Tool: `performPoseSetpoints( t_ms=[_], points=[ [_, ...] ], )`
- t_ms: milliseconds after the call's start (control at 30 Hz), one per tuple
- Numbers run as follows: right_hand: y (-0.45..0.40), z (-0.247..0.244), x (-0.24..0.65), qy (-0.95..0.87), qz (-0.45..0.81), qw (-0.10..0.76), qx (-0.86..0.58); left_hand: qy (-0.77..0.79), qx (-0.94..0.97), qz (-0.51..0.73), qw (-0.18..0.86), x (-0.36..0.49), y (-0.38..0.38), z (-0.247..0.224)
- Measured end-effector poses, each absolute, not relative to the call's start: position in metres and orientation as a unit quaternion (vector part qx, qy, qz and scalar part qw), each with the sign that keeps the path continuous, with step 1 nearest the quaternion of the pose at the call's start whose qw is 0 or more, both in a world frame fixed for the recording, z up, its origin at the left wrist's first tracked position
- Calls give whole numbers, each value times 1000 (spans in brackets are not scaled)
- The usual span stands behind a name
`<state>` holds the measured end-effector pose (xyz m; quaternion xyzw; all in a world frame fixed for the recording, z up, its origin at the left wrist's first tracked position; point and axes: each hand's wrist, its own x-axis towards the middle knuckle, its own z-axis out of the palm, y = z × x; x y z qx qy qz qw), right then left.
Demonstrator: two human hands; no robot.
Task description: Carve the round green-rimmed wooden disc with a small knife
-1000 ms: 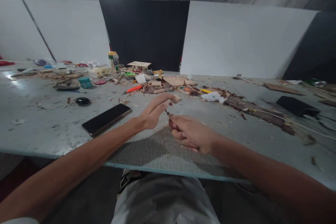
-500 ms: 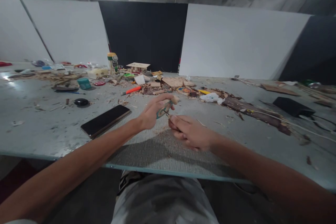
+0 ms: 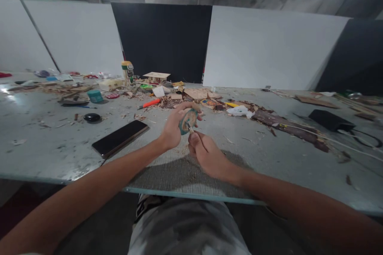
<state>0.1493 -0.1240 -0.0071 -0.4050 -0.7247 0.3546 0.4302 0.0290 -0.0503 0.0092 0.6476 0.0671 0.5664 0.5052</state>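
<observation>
My left hand is wrapped round the edge of a small rounded wooden piece. Its border is teal, and bare, pale wood shows in the middle. My right hand grips a carving tool by its handle, most of which the fingers hide. The thin metal blade of the tool meets the bare face of the piece; how deep it sits I cannot tell. Both hands are held above a rough grey patch of the table near its front edge, where fine shavings lie.
Left of my hands lie a phone and a black rounded object. Behind them are a teal tub, an orange-handled cutter and scattered wood scraps. A strip of bark and a black box with a cable lie right.
The wooden piece has turned so that more of its bare face shows. My right hand has rotated and shifted slightly left, the blade still at the piece.
</observation>
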Motion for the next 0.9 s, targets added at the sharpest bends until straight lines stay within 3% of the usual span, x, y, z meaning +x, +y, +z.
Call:
performPoseSetpoints(
  t_ms=[433,900],
  points=[
    [-127,-9,152,-748,249,465,-402,34,560,557,612,36,-61,19],
    [-128,1,158,-737,332,420,-413,44,556,561,611,35,-61,18]
  ],
)
